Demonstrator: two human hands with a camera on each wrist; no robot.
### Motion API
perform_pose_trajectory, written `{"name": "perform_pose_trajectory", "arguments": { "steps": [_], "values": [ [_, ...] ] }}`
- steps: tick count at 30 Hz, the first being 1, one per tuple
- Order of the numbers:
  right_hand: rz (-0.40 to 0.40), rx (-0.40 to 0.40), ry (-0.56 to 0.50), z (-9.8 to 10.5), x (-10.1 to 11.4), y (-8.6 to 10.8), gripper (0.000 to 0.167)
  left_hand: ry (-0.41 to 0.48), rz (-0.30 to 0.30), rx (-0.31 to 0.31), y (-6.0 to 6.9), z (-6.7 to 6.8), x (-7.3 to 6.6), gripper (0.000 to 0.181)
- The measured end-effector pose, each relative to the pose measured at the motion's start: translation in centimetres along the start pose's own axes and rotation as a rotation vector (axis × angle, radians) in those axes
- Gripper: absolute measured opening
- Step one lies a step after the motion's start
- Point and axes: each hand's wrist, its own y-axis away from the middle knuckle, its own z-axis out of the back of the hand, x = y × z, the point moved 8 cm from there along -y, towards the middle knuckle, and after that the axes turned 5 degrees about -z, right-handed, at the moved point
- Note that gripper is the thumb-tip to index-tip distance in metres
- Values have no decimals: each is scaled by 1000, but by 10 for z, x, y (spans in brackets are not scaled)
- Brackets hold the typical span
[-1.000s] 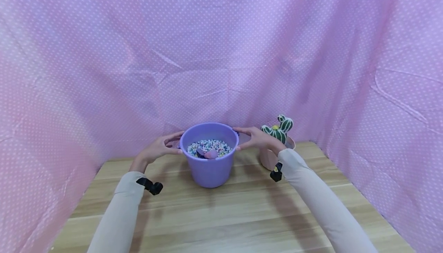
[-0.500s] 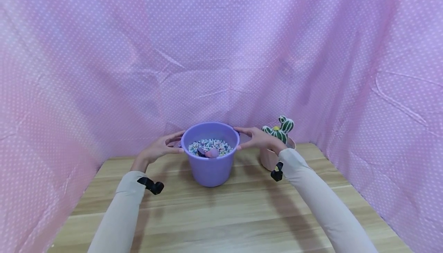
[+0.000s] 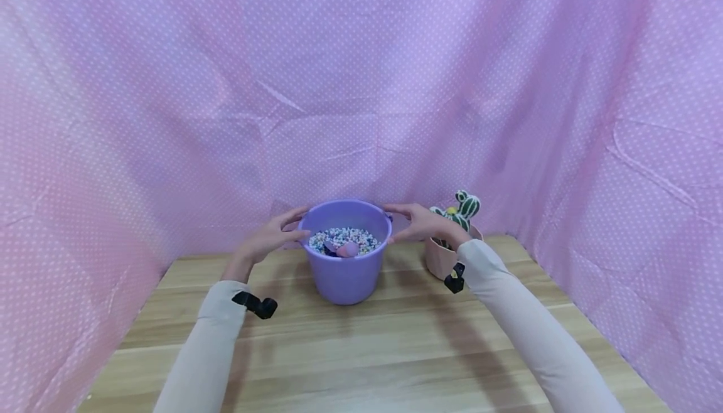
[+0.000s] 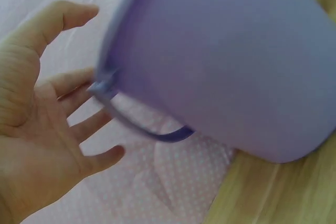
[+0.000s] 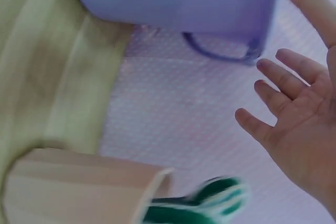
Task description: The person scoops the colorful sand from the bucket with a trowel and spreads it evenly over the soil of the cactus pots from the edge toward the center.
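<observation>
A purple bucket stands upright on the wooden table. Small pale and coloured beads lie inside it, with a pink and purple object on top whose kind I cannot tell. My left hand is at the bucket's left rim, thumb and fingers spread; the left wrist view shows the thumb apart from the rim. The lowered bucket handle hangs behind. At the opposite rim is my right hand, fingers spread and loosely extended. Its thumb tip is near the rim in the right wrist view, contact unclear.
A green knitted-looking cactus in a pale pink pot stands behind and partly under the right wrist. Pink dotted cloth hangs around the back and sides of the wooden table.
My left hand has shifted slightly right and up along the bucket's rim. The right hand has barely moved. The bucket stays on the table, only marginally displaced in view.
</observation>
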Motion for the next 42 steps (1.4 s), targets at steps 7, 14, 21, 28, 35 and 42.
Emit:
{"name": "perform_pose_trajectory", "arguments": {
  "steps": [7, 14, 21, 28, 35, 42],
  "values": [
    [125, 72, 70, -9, 68, 8, 85, -304, -127, -117, -15, -18, -3, 78],
    [298, 191, 189, -33, 117, 20, 66, -437, -166, -178, -15, -21, -2, 71],
    [458, 154, 201, -42, 139, 23, 40, -429, -148, -220, -14, -17, -3, 74],
    [377, -129, 101, -9, 134, -2, 28, -446, -113, -230, -16, -13, -6, 76],
    [140, -478, -73, 37, 99, -28, 19, -406, -108, -166, -20, -16, -7, 87],
    [93, -740, -52, 55, 89, -26, 26, -400, -63, -112, -14, -18, 1, 97]
  ]
}}
